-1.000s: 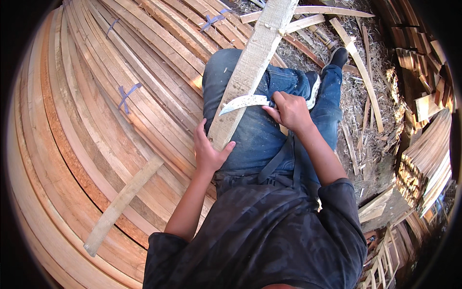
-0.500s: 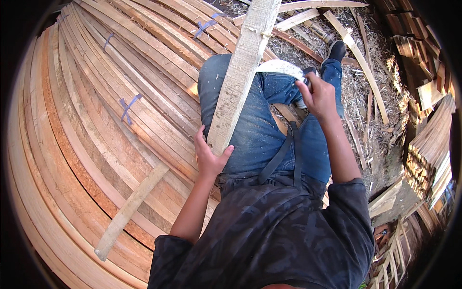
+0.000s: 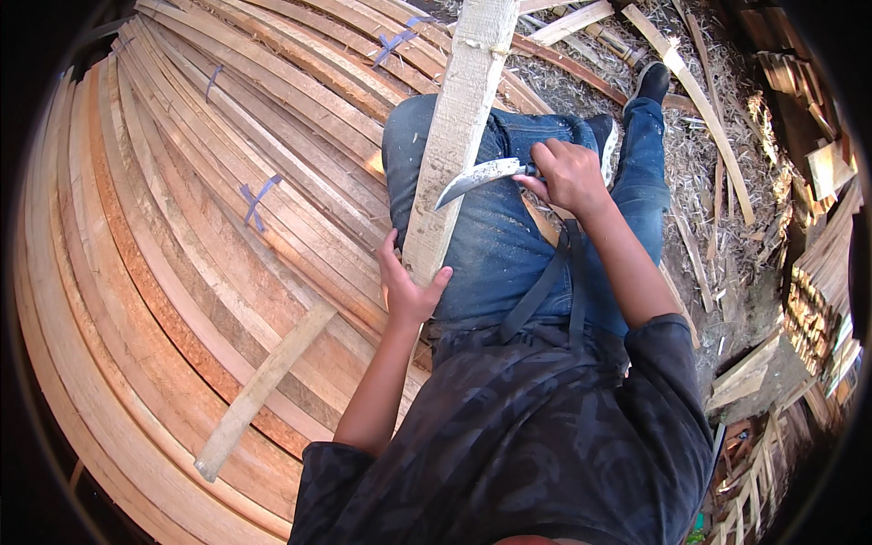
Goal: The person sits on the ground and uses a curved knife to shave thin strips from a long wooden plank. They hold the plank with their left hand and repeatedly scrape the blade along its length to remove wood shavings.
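Note:
A long pale wooden beam (image 3: 461, 109) lies across my thigh, its near end toward my body. My left hand (image 3: 411, 286) is wrapped around that near end, thumb on the right side and fingers on the left. In my right hand (image 3: 570, 177) is a curved knife (image 3: 486, 177) with a dark handle. Its blade points left and its tip lies over the right part of the beam; whether it touches the wood I cannot tell.
Long sawn wooden strips (image 3: 163, 227) fill the left side, some tied with purple ties (image 3: 259, 202). A short loose stick (image 3: 263, 391) lies across them. On the right, shavings (image 3: 718, 173) cover the ground around a curved strip (image 3: 699, 109). Stacked wood pieces (image 3: 822, 300) stand at the far right.
My right hand has drawn the knife nearer to my body and to the left, so the blade now lies over the beam nearer my left hand. My left hand keeps its hold.

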The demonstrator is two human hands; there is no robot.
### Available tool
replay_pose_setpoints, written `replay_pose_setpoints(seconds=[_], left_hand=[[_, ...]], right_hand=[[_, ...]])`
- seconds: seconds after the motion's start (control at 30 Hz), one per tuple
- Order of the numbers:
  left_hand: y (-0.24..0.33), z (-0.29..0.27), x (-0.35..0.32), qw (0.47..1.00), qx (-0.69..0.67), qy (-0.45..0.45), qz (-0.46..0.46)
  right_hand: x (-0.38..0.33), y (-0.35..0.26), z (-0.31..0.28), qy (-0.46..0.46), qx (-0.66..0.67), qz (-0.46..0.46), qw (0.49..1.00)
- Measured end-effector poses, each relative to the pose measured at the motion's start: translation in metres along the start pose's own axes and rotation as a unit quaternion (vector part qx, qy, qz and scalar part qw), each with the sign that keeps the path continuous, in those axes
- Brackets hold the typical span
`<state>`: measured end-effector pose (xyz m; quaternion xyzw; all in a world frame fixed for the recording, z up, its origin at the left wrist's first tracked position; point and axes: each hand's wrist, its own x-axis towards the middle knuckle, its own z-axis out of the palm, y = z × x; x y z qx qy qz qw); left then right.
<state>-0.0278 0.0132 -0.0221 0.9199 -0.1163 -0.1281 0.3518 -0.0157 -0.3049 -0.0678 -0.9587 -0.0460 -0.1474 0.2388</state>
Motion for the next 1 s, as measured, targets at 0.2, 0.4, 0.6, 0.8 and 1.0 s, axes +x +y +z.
replay_pose_setpoints(seconds=[0.2,0.4,0.6,0.8,1.0], left_hand=[[0.006,-0.001,-0.001,1.0,0.001,-0.003,-0.013],[0.009,-0.002,-0.001,1.0,0.007,-0.003,-0.017],[0.007,-0.004,-0.003,1.0,0.023,0.001,-0.009],[0.01,-0.003,-0.002,0.999,0.035,0.006,-0.014],[0.005,0.002,-0.004,0.999,0.037,0.004,-0.022]], right_hand=[[-0.018,-0.02,0.01,0.022,0.012,0.071,0.997],[-0.016,0.066,-0.021,0.252,0.1,0.475,0.837],[-0.029,0.096,-0.104,0.158,0.054,0.387,0.907],[-0.057,0.029,-0.014,0.103,0.209,0.38,0.895],[-0.029,-0.041,-0.007,0.021,0.206,0.267,0.941]])
